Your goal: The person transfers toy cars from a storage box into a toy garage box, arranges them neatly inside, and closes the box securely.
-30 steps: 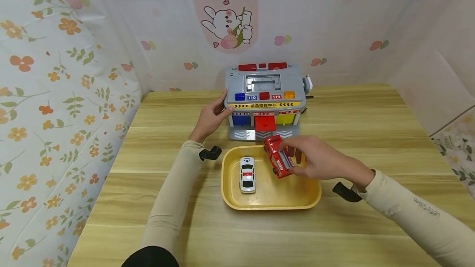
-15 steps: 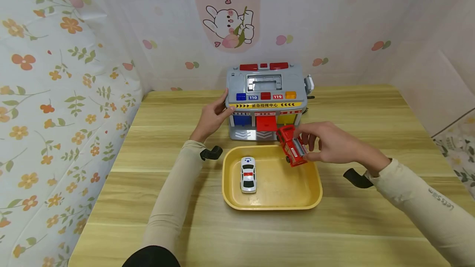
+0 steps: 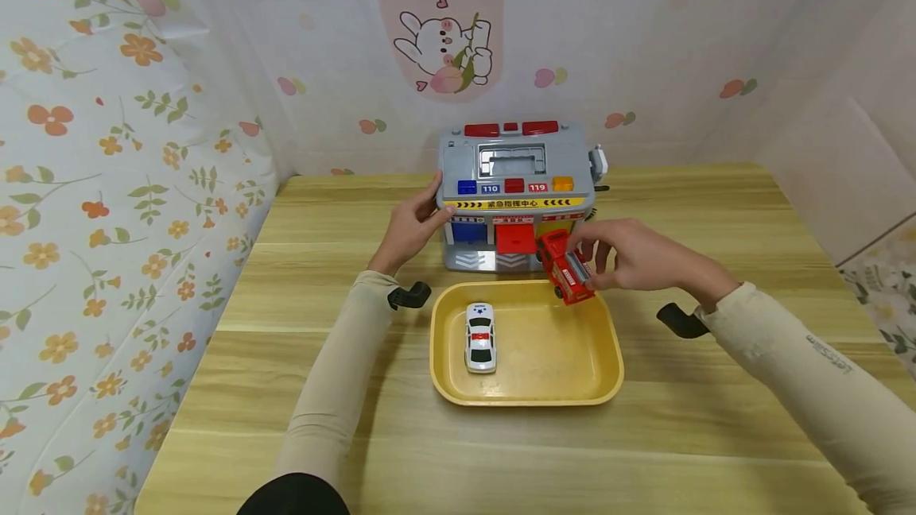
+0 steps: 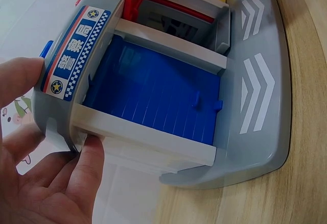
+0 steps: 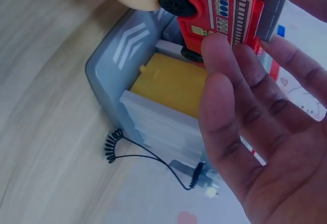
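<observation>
A grey toy emergency station (image 3: 515,157) stands at the back of the table. My left hand (image 3: 409,226) grips its left edge, thumb on the front and fingers behind the corner, as the left wrist view shows. The red middle door (image 3: 515,238) is raised outward; the blue door (image 4: 158,89) and the yellow door (image 5: 171,83) are down. My right hand (image 3: 633,257) pinches a red toy fire truck (image 3: 561,265), tilted, in front of the station's right side and above the tray's back rim. A white toy police car (image 3: 480,338) lies in the yellow tray (image 3: 525,400).
The tray sits just in front of the station on the wooden table (image 3: 322,245). From the station's right side hangs a coiled black cord (image 5: 113,145). A printed cloth (image 3: 322,46) covers the wall behind, and flowered cloth (image 3: 129,181) hangs on the left.
My right hand has lifted the fire truck from over the tray, up and to the right, then closer to the station. My left hand keeps its grip on the station.
</observation>
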A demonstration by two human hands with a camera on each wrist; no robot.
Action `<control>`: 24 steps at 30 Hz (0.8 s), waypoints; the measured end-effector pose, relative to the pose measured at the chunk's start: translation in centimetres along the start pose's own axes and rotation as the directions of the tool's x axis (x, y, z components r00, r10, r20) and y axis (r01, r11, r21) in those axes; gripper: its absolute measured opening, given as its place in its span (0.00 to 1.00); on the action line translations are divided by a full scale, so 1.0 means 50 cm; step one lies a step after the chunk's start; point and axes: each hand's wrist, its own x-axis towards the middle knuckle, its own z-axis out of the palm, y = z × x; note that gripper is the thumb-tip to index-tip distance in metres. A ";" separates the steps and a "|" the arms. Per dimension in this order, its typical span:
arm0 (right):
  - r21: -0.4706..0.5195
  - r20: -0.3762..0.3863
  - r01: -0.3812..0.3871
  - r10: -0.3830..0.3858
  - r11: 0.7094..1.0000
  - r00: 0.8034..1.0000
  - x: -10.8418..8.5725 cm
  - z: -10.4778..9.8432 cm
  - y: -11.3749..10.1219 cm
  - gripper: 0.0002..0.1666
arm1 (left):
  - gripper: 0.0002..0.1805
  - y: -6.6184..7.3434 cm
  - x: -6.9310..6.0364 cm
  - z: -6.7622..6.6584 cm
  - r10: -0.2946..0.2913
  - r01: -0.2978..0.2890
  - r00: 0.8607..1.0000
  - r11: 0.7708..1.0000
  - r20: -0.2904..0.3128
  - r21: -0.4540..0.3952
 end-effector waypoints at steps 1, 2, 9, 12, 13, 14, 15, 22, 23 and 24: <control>0.004 0.004 0.000 0.000 1.000 1.000 0.004 0.001 0.003 0.22 | 0.37 -0.001 0.000 0.001 -0.002 0.002 1.000 1.000 0.000 0.002; 0.011 0.006 0.001 -0.001 1.000 1.000 0.007 0.002 0.006 0.23 | 0.37 -0.002 0.001 0.001 -0.005 0.005 1.000 1.000 0.001 0.005; 0.062 0.030 -0.014 0.012 0.998 0.999 0.021 0.009 0.017 0.22 | 0.37 -0.004 0.003 0.001 -0.024 0.024 1.000 1.000 0.011 0.012; 0.100 0.042 -0.029 0.025 0.995 0.999 0.021 0.012 0.020 0.22 | 0.37 0.019 -0.007 -0.001 -0.030 0.030 0.999 1.000 0.019 0.006; 0.117 0.044 -0.036 0.031 0.992 0.999 0.020 0.014 0.021 0.22 | 0.37 0.028 -0.011 -0.002 -0.032 0.032 0.999 0.999 0.022 0.002; 0.134 0.048 -0.041 0.035 0.990 0.998 0.020 0.016 0.024 0.23 | 0.37 0.038 -0.015 -0.003 -0.034 0.035 0.999 0.999 0.025 -0.003; 0.154 0.051 -0.051 0.043 0.987 0.998 0.019 0.018 0.027 0.24 | 0.37 0.046 -0.018 -0.003 -0.033 0.033 0.999 0.999 0.026 -0.006; 0.385 0.147 -0.167 0.118 0.908 0.982 0.021 0.034 0.062 0.29 | 0.37 0.050 -0.020 -0.003 -0.029 0.029 0.999 0.999 0.020 -0.027; 0.414 0.166 -0.189 0.131 0.891 0.977 0.022 0.036 0.067 0.29 | 0.37 0.042 -0.016 -0.003 -0.028 0.029 0.999 0.999 0.018 -0.028; 0.441 0.189 -0.216 0.146 0.871 0.971 0.023 0.038 0.070 0.30 | 0.37 0.030 -0.011 -0.002 -0.024 0.025 1.000 0.999 0.015 -0.030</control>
